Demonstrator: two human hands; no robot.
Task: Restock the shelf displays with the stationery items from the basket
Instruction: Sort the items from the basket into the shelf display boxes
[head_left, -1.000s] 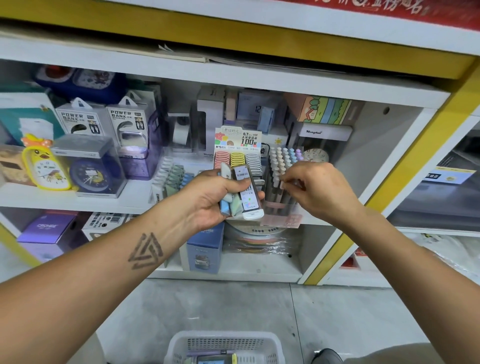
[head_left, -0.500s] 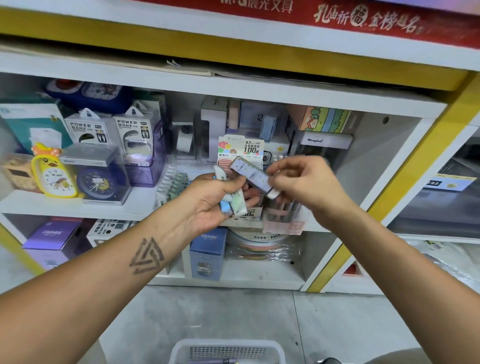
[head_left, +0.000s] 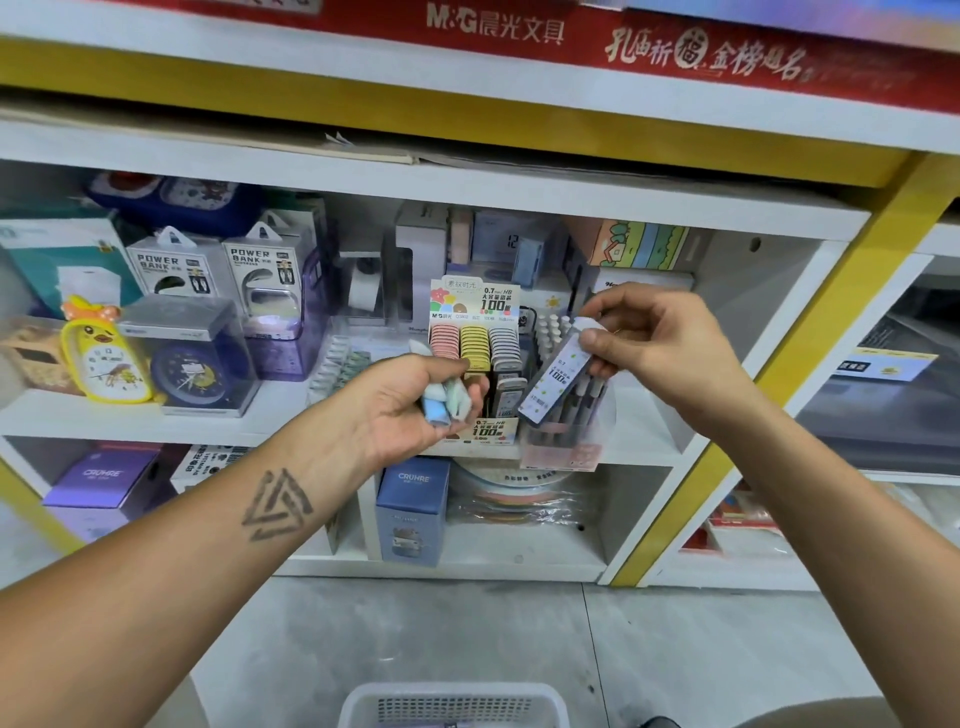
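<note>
- A white shop shelf unit (head_left: 467, 187) with yellow edging is seen from the head view, under a red banner (head_left: 675, 52) printed with white and gold characters; a grey floor lies below.
- A slim, flat, pale lilac lead-refill case (head_left: 556, 376) printed "0.7" and "100" is pinched near its upper end by the right hand (head_left: 660, 338), thumb on the front face and curled fingers behind; the case is tilted, its lower end toward the left.
- This case is held in front of the middle shelf, just beside the cardboard display box of lead refills (head_left: 475, 358) and across a clear tub of white-capped pens (head_left: 558, 410).
- Several more small pastel cases, blue, mint and white (head_left: 441, 402), are gripped in the left hand (head_left: 410, 405), whose fingers are curled round them; the hand is held before the display box's lower left.
- Rows of pink, yellow and grey refills are stood in the display box.
- Further left on the same shelf, two boxed "POWER BANK" packs (head_left: 218, 270), a dark blue round clock in a clear case (head_left: 192, 364) and a yellow duck-shaped alarm clock (head_left: 104, 353) are stood.
- On the lower shelf a blue "CRUHRE" box (head_left: 410, 509) is stood upright.
- The rim of a white perforated plastic basket (head_left: 452, 704) is seen on the floor at the bottom edge; its contents cannot be made out.
</note>
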